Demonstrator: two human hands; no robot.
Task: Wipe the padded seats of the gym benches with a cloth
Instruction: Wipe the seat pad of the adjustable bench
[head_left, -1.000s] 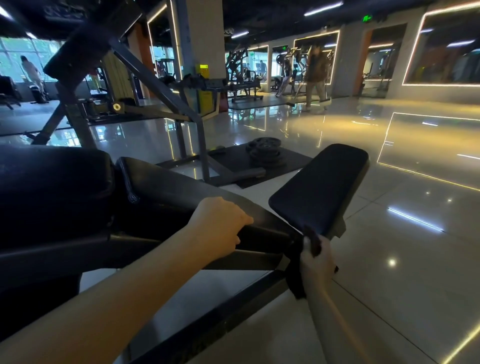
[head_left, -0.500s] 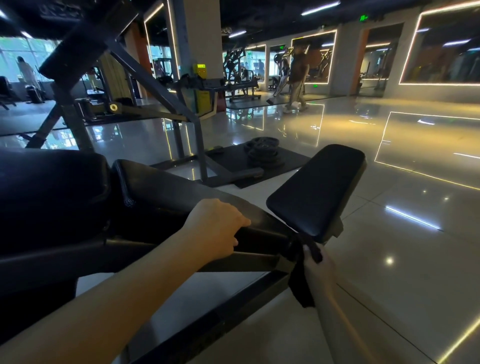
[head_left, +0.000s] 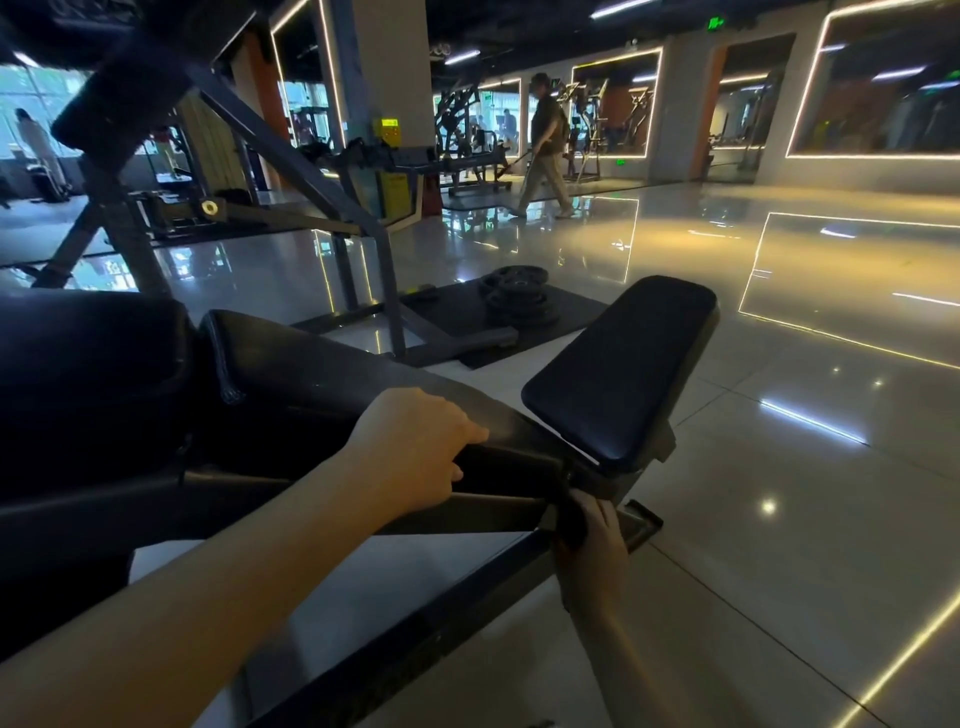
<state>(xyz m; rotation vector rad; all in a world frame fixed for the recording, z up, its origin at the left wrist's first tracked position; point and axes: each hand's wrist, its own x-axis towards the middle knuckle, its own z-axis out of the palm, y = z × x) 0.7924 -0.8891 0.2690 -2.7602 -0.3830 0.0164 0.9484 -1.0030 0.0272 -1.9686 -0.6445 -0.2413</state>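
Head view: your left hand (head_left: 415, 447) sits at the centre of the frame, fingers curled over the near edge of the long back pad (head_left: 322, 374) and gripping it. Your right hand (head_left: 592, 556) is lower and to the right, closed round the dark cloth (head_left: 571, 519), which is bunched against the bench frame (head_left: 467, 512) just under the near end of the padded seat (head_left: 618, 364). The cloth is not on the seat's top face, and the seat tilts up and away toward the right of centre.

Beyond the bench, a stack of weight plates (head_left: 519, 301) lies on a black mat (head_left: 576, 317). The slanted steel machine frame (head_left: 311, 171) crosses the upper left. A wide pillar (head_left: 389, 67) stands at the top centre, and a person (head_left: 545, 145) walks across the glossy floor (head_left: 805, 519) in the background. Another dark pad (head_left: 88, 374) fills the left edge of the frame.

Against half a second ago, the cloth no longer hangs in a tail below your right hand; it is gathered up, and that hand has shifted slightly left toward the frame joint. Your left hand keeps its grip in the same spot. The walking person has moved further left.
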